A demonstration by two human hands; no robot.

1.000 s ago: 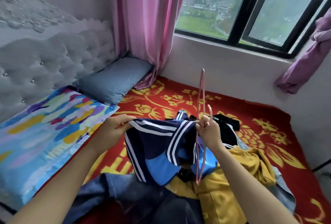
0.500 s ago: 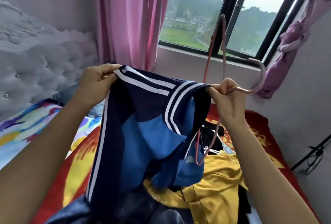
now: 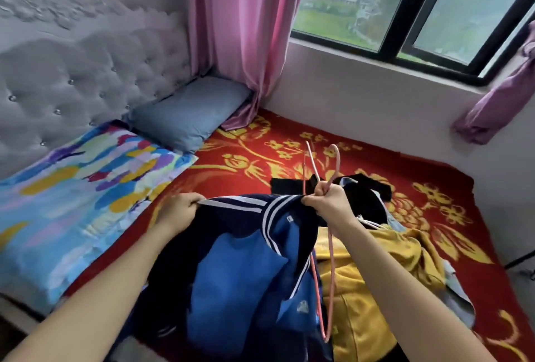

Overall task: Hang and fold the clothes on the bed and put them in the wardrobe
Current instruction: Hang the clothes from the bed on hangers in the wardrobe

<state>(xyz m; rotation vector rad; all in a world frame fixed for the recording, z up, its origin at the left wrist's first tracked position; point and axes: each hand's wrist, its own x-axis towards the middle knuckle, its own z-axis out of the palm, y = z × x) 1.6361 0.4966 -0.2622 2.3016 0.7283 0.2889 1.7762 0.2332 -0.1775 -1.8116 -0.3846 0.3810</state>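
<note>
Navy jacket point(image 3: 237, 260) pinched by left grip point(image 3: 176, 211), bunched with pink hanger point(image 3: 332, 274) in right grip point(image 3: 327, 202). May slip onto bed's point(image 3: 246, 141) middle if loosened.

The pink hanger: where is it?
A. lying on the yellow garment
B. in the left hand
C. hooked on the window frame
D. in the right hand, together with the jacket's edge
D: the right hand grips the hanger along with an edge of the jacket; the left hand holds only the jacket.
</note>
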